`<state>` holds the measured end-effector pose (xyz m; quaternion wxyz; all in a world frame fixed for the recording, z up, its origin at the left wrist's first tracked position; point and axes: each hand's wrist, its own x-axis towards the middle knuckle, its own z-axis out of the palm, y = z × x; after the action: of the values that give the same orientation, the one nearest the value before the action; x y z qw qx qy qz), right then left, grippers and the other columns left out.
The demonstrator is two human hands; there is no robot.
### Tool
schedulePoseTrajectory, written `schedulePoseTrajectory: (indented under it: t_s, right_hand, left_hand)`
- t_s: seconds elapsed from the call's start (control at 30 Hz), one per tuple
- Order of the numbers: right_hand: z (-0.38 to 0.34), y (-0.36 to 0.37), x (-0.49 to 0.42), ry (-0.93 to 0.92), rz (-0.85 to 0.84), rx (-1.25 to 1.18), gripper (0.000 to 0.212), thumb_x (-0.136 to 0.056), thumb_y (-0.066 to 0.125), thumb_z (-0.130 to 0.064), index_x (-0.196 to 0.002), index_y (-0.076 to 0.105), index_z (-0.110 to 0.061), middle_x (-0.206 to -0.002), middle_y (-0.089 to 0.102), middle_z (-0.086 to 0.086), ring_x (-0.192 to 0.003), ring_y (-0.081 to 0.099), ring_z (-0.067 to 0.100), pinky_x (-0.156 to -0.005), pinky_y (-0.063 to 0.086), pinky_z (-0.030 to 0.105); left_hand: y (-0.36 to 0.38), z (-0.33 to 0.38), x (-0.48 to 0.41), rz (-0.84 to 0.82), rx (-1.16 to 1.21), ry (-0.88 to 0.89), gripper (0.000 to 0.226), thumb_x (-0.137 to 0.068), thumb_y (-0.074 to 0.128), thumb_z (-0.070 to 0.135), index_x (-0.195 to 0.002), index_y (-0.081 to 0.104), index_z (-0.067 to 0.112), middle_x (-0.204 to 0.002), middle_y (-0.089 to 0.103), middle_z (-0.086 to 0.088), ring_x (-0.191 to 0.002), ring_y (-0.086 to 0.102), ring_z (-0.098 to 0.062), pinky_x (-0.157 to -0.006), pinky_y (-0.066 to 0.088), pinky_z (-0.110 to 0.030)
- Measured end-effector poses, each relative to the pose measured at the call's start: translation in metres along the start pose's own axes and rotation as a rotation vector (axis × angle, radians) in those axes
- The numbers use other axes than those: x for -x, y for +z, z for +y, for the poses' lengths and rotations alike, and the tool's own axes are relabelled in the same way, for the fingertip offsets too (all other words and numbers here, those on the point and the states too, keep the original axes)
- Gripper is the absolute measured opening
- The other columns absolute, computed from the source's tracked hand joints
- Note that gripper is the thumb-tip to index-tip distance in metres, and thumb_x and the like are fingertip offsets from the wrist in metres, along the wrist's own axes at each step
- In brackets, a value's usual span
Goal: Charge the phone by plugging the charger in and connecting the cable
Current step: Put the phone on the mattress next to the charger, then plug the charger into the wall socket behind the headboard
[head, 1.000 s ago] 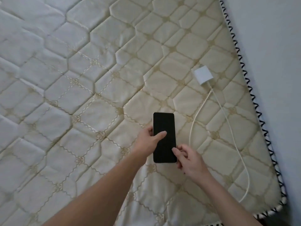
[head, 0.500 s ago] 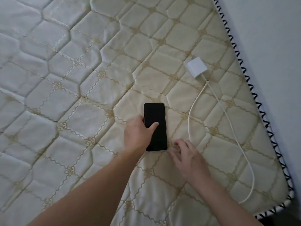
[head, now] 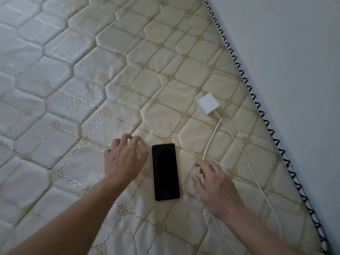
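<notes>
Left hand (head: pixel 125 161) has let go of the phone (head: pixel 165 172); now spread wide, empty, just beside its left edge. Phone lies flat, screen up and dark, on the mattress (head: pixel 73 89) between the 2 hands. Right hand (head: pixel 215 186) open, fingers loosely spread over the white cable (head: pixel 209 142), not yet gripping. Wall charger (head: pixel 208 103) lies unplugged further up, near the mattress edge. Judgement: phone parked; cable pickup next, nothing connected yet.
</notes>
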<state>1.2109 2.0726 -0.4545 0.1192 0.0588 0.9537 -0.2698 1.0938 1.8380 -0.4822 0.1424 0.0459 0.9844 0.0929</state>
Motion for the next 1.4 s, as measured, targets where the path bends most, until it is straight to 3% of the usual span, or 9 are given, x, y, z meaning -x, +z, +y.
schedulePoseTrajectory:
  t_s: [0.1, 0.2, 0.47, 0.7, 0.93, 1.07, 1.2, 1.33, 1.4]
  right_hand:
    - [0.013, -0.027, -0.045, -0.002, 0.063, 0.128, 0.035, -0.094, 0.046, -0.040, -0.123, 0.052, -0.020, -0.110, 0.057, 0.001, -0.101, 0.056, 0.020, -0.084, 0.051, 0.034]
    - [0.023, -0.045, -0.089, 0.046, 0.117, 0.224, 0.037, -0.093, 0.050, -0.038, -0.123, 0.053, -0.017, -0.113, 0.058, 0.009, -0.104, 0.054, 0.028, -0.084, 0.051, 0.042]
    - [0.030, -0.052, -0.174, 0.218, 0.135, 0.309, 0.062, -0.093, 0.052, -0.048, -0.142, 0.034, -0.014, -0.132, 0.047, 0.019, -0.117, 0.049, 0.037, -0.087, 0.048, 0.046]
    - [0.030, -0.040, -0.213, 0.358, 0.160, 0.159, 0.066, -0.091, 0.059, -0.047, -0.138, 0.045, -0.004, -0.128, 0.054, 0.023, -0.120, 0.049, 0.039, -0.097, 0.042, 0.041]
    - [0.027, -0.038, -0.206, 0.340, 0.076, 0.117, 0.065, -0.077, 0.075, -0.046, -0.119, 0.053, -0.001, -0.120, 0.057, 0.022, -0.113, 0.052, 0.037, -0.089, 0.043, 0.040]
    - [0.025, -0.044, -0.188, 0.287, 0.021, 0.154, 0.054, -0.080, 0.066, -0.060, -0.103, 0.048, -0.014, -0.106, 0.058, 0.013, -0.096, 0.056, 0.034, -0.072, 0.043, 0.038]
    - [0.016, -0.070, -0.149, 0.287, 0.021, 0.029, 0.044, -0.076, 0.065, -0.063, -0.084, 0.040, -0.028, -0.087, 0.062, 0.005, -0.070, 0.066, 0.030, -0.064, 0.057, 0.045]
    - [0.003, -0.111, -0.085, 0.335, 0.097, -0.226, 0.037, -0.076, 0.078, -0.044, -0.092, 0.051, -0.025, -0.083, 0.062, 0.002, -0.048, 0.065, 0.014, -0.041, 0.053, 0.026]
    - [-0.006, -0.137, -0.052, 0.366, 0.087, -0.282, 0.035, -0.078, 0.079, -0.034, -0.101, 0.056, -0.021, -0.086, 0.064, 0.004, -0.052, 0.067, 0.015, -0.045, 0.052, 0.025]
  left_hand:
    - [0.001, -0.011, -0.021, -0.265, -0.022, -0.025, 0.098, -0.073, 0.056, 0.080, -0.151, 0.005, 0.049, -0.166, -0.006, 0.013, -0.153, 0.001, -0.024, -0.111, 0.025, -0.069]
    - [0.010, -0.016, -0.025, -0.339, 0.010, -0.018, 0.117, -0.055, 0.046, 0.095, -0.149, -0.010, 0.051, -0.161, -0.025, 0.017, -0.151, -0.017, -0.024, -0.109, 0.019, -0.076]
    - [0.012, -0.017, -0.024, -0.283, 0.003, -0.009, 0.123, -0.043, 0.019, 0.100, -0.151, -0.005, 0.047, -0.164, -0.017, 0.014, -0.152, -0.013, -0.026, -0.106, 0.023, -0.078]
    - [0.014, -0.019, -0.024, -0.261, -0.033, 0.026, 0.118, -0.049, 0.017, 0.098, -0.152, -0.006, 0.044, -0.164, -0.018, 0.011, -0.151, -0.014, -0.028, -0.106, 0.025, -0.078]
    - [0.015, -0.019, -0.024, -0.245, -0.033, 0.029, 0.112, -0.063, 0.045, 0.091, -0.152, -0.005, 0.045, -0.164, -0.017, 0.011, -0.151, -0.014, -0.028, -0.106, 0.025, -0.077]
    - [0.016, -0.021, -0.025, -0.242, -0.031, 0.031, 0.113, -0.060, 0.045, 0.093, -0.151, -0.004, 0.047, -0.164, -0.015, 0.013, -0.152, -0.012, -0.028, -0.105, 0.024, -0.078]
    - [0.014, -0.021, -0.027, -0.264, -0.062, 0.031, 0.114, -0.061, 0.050, 0.091, -0.151, -0.004, 0.047, -0.164, -0.014, 0.012, -0.152, -0.007, -0.029, -0.105, 0.029, -0.076]
    - [-0.015, -0.013, -0.030, -0.372, -0.049, 0.024, 0.107, -0.076, 0.064, 0.069, -0.154, -0.004, 0.040, -0.167, -0.005, 0.007, -0.152, 0.002, -0.031, -0.117, 0.029, -0.057]
    - [-0.040, 0.006, -0.022, -0.362, -0.021, 0.024, 0.101, -0.085, 0.061, 0.059, -0.154, -0.010, 0.037, -0.167, 0.003, 0.007, -0.152, 0.008, -0.029, -0.117, 0.026, -0.058]
